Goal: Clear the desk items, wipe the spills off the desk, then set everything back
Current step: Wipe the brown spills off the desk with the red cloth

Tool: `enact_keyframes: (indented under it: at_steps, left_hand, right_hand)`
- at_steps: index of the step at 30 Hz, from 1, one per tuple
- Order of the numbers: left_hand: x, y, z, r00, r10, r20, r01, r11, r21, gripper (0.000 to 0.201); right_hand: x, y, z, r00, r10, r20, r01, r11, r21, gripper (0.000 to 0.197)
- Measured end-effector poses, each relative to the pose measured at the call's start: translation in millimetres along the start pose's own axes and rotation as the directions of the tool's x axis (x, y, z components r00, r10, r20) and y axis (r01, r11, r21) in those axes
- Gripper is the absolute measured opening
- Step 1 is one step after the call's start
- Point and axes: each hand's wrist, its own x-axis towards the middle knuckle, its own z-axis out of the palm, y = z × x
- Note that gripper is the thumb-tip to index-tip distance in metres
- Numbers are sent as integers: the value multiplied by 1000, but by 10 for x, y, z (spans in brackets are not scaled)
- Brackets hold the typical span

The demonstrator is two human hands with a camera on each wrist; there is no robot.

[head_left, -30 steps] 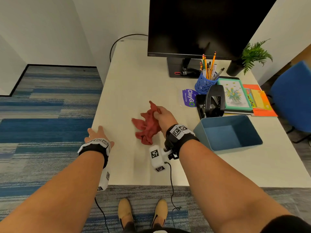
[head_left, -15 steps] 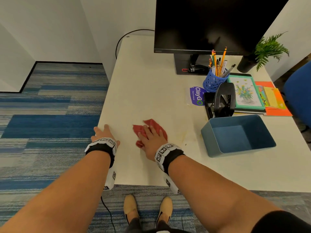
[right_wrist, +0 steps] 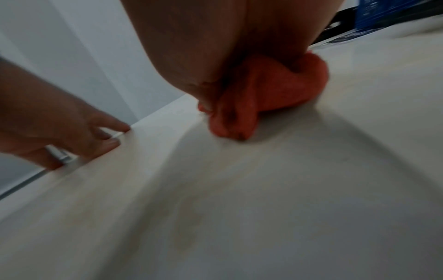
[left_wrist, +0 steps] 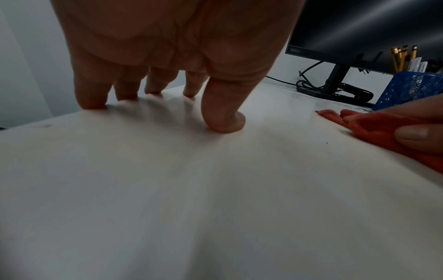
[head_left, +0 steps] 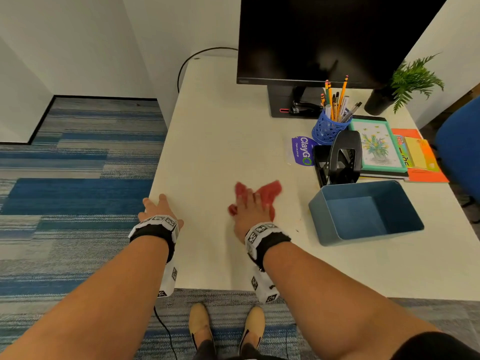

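Observation:
A red cloth (head_left: 271, 190) lies on the white desk (head_left: 220, 141), left of the blue bin. My right hand (head_left: 250, 209) lies on top of it with the fingers stretched out and presses it down. The cloth (right_wrist: 275, 91) bunches up under the palm in the right wrist view. From the left wrist, the cloth (left_wrist: 374, 127) shows at the right edge with a thumb on it. My left hand (head_left: 158, 207) rests by its fingertips near the desk's left edge and holds nothing. A faint yellowish smear (right_wrist: 179, 227) marks the desk close to the cloth.
An empty blue bin (head_left: 363, 211) stands right of the cloth. Behind it are a black hole punch (head_left: 342, 157), a blue pencil cup (head_left: 327, 128), a purple sticker (head_left: 302, 150), notebooks (head_left: 379, 146) and orange folders (head_left: 420, 159). A monitor (head_left: 324, 35), plant (head_left: 413, 79) and blue chair (head_left: 462, 144) stand beyond.
My right hand brought the lifted cloth down, flattened onto it and slid it right toward the blue bin. The left hand stayed planted at the desk's left edge.

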Motion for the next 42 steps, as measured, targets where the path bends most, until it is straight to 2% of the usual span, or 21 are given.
enact_keyframes:
  at_steps: [2, 3, 5, 8, 11, 12, 14, 17, 19, 21, 22, 24, 27, 29, 31, 33, 35, 37, 40, 42]
  left_hand:
    - [7, 4, -1, 1000, -1, 1, 1, 1000, 8, 86]
    - [8, 6, -3, 1000, -1, 1, 1, 1000, 10, 86]
    - [8, 8, -1, 1000, 0, 2, -1, 1000, 9, 85]
    - [11, -3, 8, 1000, -3, -4, 3, 1000, 14, 85]
    - [11, 0, 17, 1000, -1, -8, 1, 1000, 9, 85]
    - [18, 0, 19, 1000, 2, -9, -2, 1000, 8, 84]
    - [27, -10, 22, 1000, 6, -7, -6, 1000, 8, 84]
    - [28, -17, 18, 1000, 10, -2, -10, 1000, 15, 85]
    - [27, -11, 4, 1000, 10, 0, -10, 1000, 18, 86]
    - [24, -9, -2, 1000, 7, -1, -7, 1000, 17, 86]
    - [22, -10, -1, 1000, 5, -1, -5, 1000, 11, 86]
    - [19, -16, 2, 1000, 5, -4, -5, 1000, 8, 85]
    - [15, -18, 5, 1000, 10, -11, -9, 1000, 14, 84]
    - [20, -19, 5, 1000, 12, -14, -12, 1000, 16, 84]
    - [26, -21, 9, 1000, 10, -10, -10, 1000, 22, 84]
    - [35, -13, 11, 1000, 6, -8, -5, 999, 32, 85]
    - [47, 3, 8, 1000, -1, -4, 1, 999, 36, 85]
    - [54, 10, 6, 1000, -1, -1, 1, 999, 32, 85]
    - [61, -4, 10, 1000, -3, 1, 3, 999, 33, 86]
    - [50, -7, 18, 1000, -4, -1, 4, 999, 39, 85]
  right_hand:
    - [-30, 13, 37, 995, -100, 4, 100, 993, -55, 64]
    - [-11, 96, 24, 994, -106, -16, 104, 992, -71, 61]
    - [36, 345, -29, 999, -11, -51, 10, 1000, -29, 58]
    - [130, 660, -159, 974, 225, 2, -224, 969, 105, 57]
    - [122, 548, -188, 963, 268, -3, -266, 959, 97, 61]
    - [96, 429, -160, 974, 225, -6, -224, 972, 75, 63]
    - [-22, 141, -26, 999, 50, -4, -50, 999, 16, 66]
    - [-285, -147, 178, 972, -230, 45, 233, 971, -62, 67]
    - [-304, -94, 229, 946, -319, 58, 323, 941, -99, 63]
    - [-191, 112, 210, 943, -331, -29, 324, 936, -139, 62]
    - [-120, 253, 190, 957, -275, -94, 261, 955, -139, 62]
    - [-17, 559, 121, 982, -67, -176, 52, 995, -86, 64]
    - [-11, 711, 13, 969, 239, -65, -234, 970, 73, 62]
    - [-59, 543, -36, 956, 292, -20, -289, 954, 85, 66]
    - [-146, 262, 13, 984, 181, 1, -180, 982, 50, 69]
    - [-296, -15, 115, 999, -36, 31, 36, 999, 5, 73]
    - [-446, -200, 210, 975, -213, 63, 216, 976, -34, 75]
    - [-524, -234, 288, 942, -323, 95, 330, 942, -65, 69]
    - [-491, -28, 313, 923, -379, 68, 384, 920, -76, 66]
    - [-369, 249, 328, 966, -258, -27, 256, 965, -54, 67]
